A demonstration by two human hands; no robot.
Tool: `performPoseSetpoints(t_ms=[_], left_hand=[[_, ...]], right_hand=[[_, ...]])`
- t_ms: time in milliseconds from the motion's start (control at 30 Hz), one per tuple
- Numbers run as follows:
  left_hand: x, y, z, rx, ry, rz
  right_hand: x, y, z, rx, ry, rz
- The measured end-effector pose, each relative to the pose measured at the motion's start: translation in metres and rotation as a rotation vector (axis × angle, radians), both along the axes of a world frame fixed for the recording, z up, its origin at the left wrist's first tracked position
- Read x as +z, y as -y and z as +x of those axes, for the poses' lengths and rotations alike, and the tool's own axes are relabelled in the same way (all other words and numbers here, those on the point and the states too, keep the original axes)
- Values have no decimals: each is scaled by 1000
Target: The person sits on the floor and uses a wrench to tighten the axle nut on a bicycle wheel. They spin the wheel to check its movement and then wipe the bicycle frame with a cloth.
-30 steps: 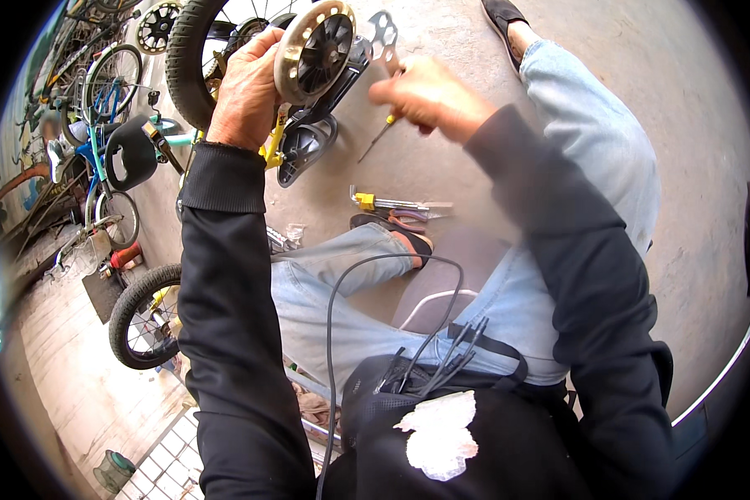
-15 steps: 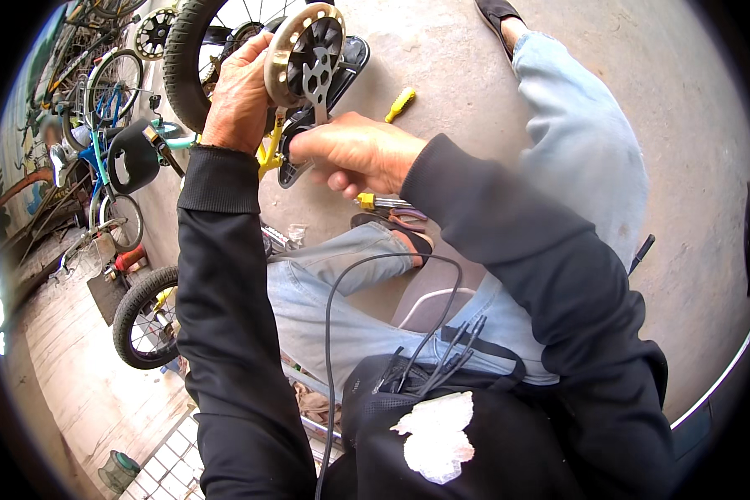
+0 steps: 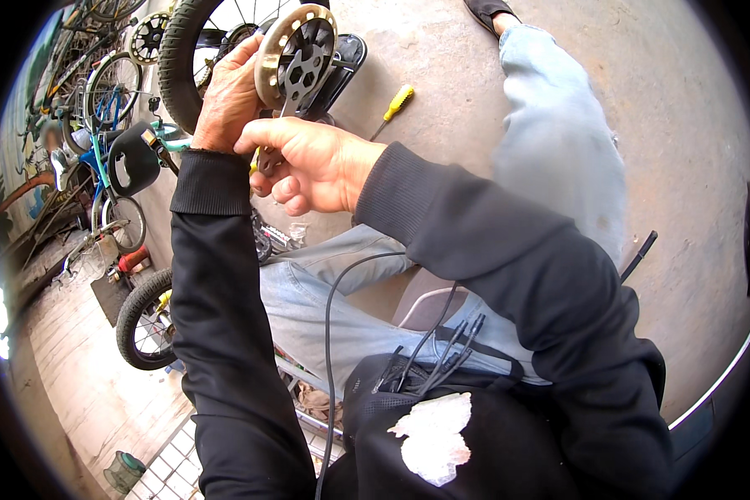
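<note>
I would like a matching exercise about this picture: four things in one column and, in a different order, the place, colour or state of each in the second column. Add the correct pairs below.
Things
1. Screwdriver
2. Small solid wheel
3. Jeans
4. Flat wrench with hexagonal holes

Descriptions
A. Pale blue
B. Gripped in the right hand
C. Lying on the grey floor, yellow handle showing
D. Pale rim around a black centre, at the fingers of the left hand

Right pairs: 1-C, 2-D, 3-A, 4-B
</note>
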State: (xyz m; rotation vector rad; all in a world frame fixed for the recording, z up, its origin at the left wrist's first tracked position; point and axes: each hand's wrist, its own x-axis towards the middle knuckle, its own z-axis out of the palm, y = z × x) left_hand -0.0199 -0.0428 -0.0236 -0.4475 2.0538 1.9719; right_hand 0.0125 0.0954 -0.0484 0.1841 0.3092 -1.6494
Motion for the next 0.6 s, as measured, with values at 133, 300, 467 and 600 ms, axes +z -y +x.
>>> performPoseSetpoints(t_ms=[133, 300, 467, 600], left_hand=[[6, -3, 0, 0, 26, -35], [13, -6, -1, -42, 40, -163], [7, 4, -5, -59, 54, -133], [10, -1, -3, -40, 58, -115]], right_hand=[[9, -5, -4, 19, 61, -45], [14, -9, -9, 35, 131, -130], [16, -7, -9, -8, 128, -173], [11, -7, -8, -10, 77, -207]])
